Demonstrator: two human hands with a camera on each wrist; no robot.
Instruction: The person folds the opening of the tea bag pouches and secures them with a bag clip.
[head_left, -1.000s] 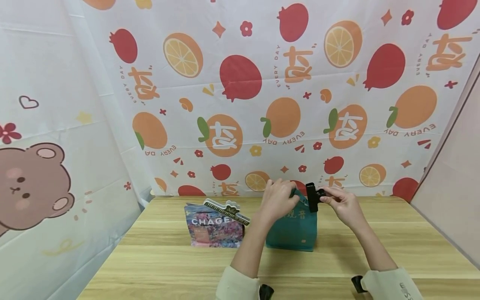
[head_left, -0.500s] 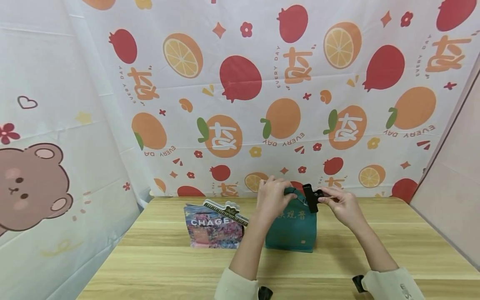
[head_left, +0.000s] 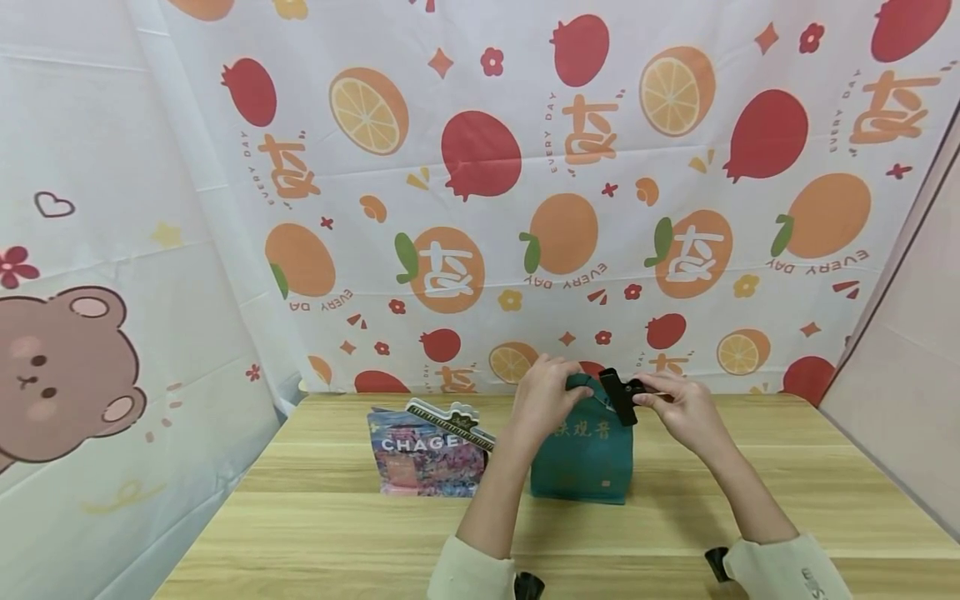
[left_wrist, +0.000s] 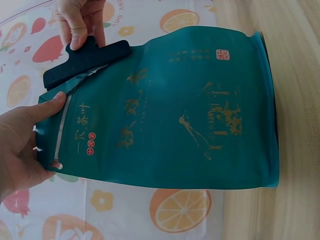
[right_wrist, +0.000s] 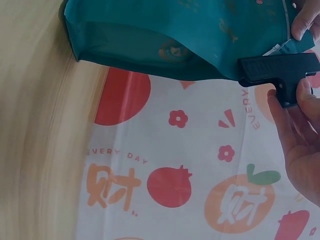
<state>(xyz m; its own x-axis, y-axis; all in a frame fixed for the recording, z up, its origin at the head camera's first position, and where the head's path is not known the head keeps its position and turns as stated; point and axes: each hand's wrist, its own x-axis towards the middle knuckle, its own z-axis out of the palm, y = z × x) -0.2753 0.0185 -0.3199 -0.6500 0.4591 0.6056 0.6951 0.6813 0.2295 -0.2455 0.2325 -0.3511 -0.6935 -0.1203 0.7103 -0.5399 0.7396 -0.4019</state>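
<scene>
A teal tea bag with gold lettering stands upright on the wooden table. My left hand pinches its top edge at the left, thumb on the front near the seal strip, as the left wrist view shows. My right hand pinches the handles of a black bulldog clip. In the left wrist view, the jaws of that clip lie along the top right corner of the bag, overlapping its edge. From the right wrist view, my right thumb and fingers squeeze the clip from both sides.
Left of the teal bag stands a blue and pink pouch marked CHAGE. A white and black decorative clip sits slanted across its top. Behind the wooden table hangs a white fruit-print cloth.
The black clip has tilted and moved slightly left, over the teal bag's top right corner. My left hand has shifted slightly left along the bag's top, uncovering more of its lettering.
</scene>
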